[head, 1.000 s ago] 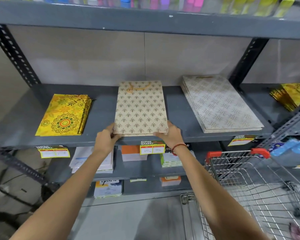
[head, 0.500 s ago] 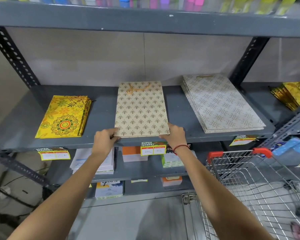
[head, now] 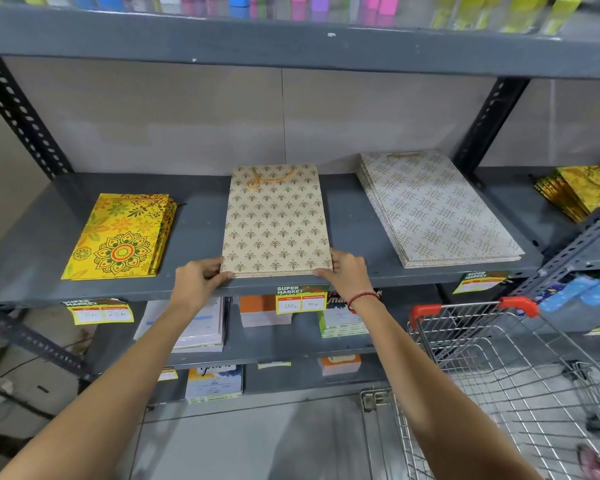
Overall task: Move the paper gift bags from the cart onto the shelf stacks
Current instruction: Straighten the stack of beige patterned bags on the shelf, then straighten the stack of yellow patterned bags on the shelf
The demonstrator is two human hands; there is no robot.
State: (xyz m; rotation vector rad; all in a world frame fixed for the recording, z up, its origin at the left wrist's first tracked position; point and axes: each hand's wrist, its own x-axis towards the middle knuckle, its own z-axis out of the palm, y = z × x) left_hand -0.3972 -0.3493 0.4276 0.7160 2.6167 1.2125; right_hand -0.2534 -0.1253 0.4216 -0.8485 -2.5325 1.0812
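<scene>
While the left hand (head: 200,282) and right hand (head: 347,273) are still pinching its near corners, the beige bag stack (head: 276,223) is lying between them on the shelf (head: 201,230) — barely shifting, so placement is likely ending.

at 12 o'clock the coloured packs (head: 319,1) on the top shelf (head: 291,46) are blurred and cut by the upper edge. at 4 o'clock the cart (head: 499,358) runs off the right and bottom edges, and at 3 o'clock the gold bags (head: 582,188) are partly cut off at the right edge. the beige bag stack (head: 276,223) has its near corners under the left hand (head: 198,277) and right hand (head: 347,271), and the writing on the price tag (head: 301,303) at its 6 o'clock is too small to read.
</scene>
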